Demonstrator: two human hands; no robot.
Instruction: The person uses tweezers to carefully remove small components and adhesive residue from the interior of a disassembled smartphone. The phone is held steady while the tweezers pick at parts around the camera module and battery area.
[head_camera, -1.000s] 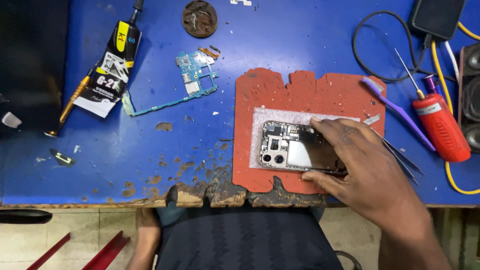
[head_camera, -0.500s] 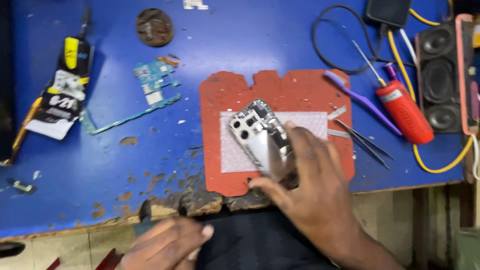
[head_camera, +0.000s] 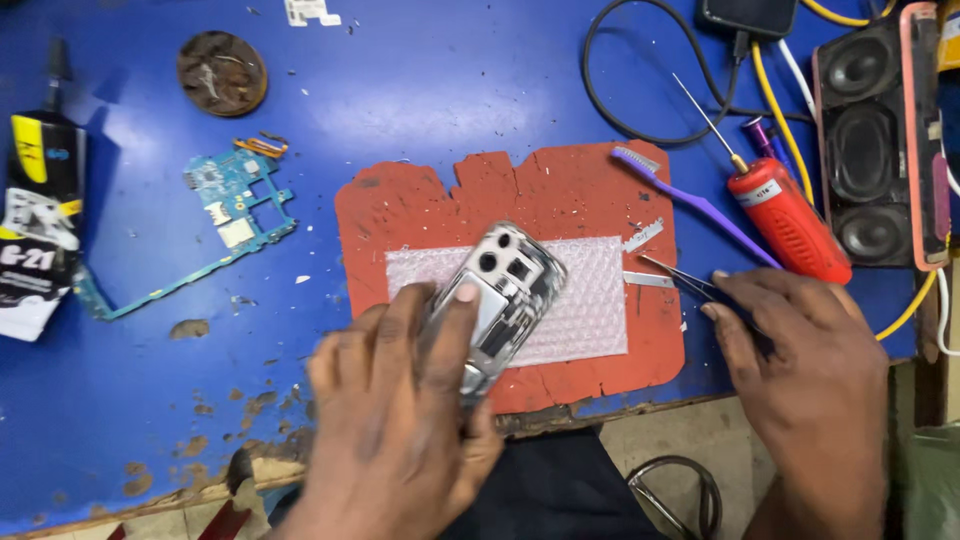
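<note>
Phone frame (head_camera: 500, 300), back side up with camera cutouts showing, lies tilted on the red mat (head_camera: 400, 215) near the bench's front edge, its lower end over the bubble-wrap pad (head_camera: 590, 300). Left hand (head_camera: 400, 420) grips the frame's lower end, fingers wrapped over it. Right hand (head_camera: 800, 370) rests at the mat's right edge, fingers curled onto tweezers (head_camera: 675, 275). Red screwdriver (head_camera: 785, 215) and purple brush (head_camera: 690, 200) lie just beyond. Green circuit board (head_camera: 225, 215) sits well left of the mat.

Worn blue workbench (head_camera: 420, 90), chipped front edge, pale floor (head_camera: 660, 450) below
</note>
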